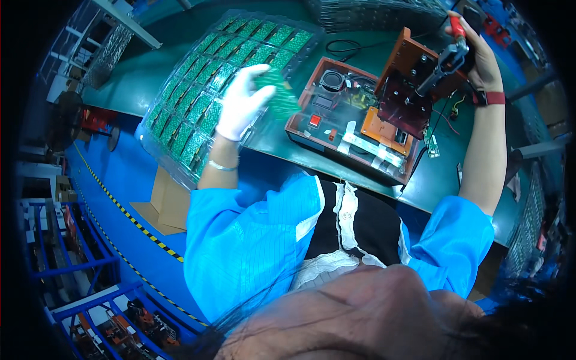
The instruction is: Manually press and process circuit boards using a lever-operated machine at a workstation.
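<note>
My left hand (243, 102), in a white glove, pinches a green circuit board (279, 96) that is smeared by motion. It hangs between a clear plastic tray (157, 149) and a test fixture box (292, 127). Many similar green boards (195, 102) sit in rows in the tray. My bare right hand (480, 60) is closed round the red handle (457, 27) of a toggle clamp (443, 63). The clamp is mounted on the fixture's raised, tilted brown plate (403, 99). Under its transparent cover the box shows a round speaker (332, 80), a red button (314, 121) and an orange board nest (387, 130).
The green tabletop (270, 139) carries everything. Stacked clear trays (372, 15) stand at the back. A small loose circuit board (432, 146) and thin wires lie right of the box. A black cable (345, 47) curls behind it. Cardboard (165, 204) and a blue rack (78, 264) stand at left.
</note>
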The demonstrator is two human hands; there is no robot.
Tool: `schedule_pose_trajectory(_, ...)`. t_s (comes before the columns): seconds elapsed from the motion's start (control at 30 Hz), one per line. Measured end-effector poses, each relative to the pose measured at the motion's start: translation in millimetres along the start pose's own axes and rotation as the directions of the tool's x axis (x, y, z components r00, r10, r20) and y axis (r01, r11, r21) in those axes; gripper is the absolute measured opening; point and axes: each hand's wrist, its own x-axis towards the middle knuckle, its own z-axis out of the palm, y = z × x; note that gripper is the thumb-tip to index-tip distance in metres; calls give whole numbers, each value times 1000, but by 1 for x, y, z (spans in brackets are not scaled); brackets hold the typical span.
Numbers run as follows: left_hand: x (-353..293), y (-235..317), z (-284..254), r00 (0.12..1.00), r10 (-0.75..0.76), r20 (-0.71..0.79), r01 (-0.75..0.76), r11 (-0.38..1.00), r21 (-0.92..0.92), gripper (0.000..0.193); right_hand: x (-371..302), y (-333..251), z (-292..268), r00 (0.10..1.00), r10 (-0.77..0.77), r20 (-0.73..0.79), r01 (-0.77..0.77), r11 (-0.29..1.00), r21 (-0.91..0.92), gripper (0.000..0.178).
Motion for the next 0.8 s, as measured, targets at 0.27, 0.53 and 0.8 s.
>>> schedule_pose_trajectory(0.27,14,-29,99,986,10,166,1,998,-66,45,-3,-6,46,952,72,-298,-40,993,112,22)
schedule_pose_trajectory(0.53,39,-36,95,749,431,503,-644,653,399,30,-5,4,13,986,70,-153,-41,982,184,25)
schedule_pose_trajectory(0.8,40,-19,57,721,103,685,-554,680,481,30,31,33,18,907,268,-326,-241,963,124,26)
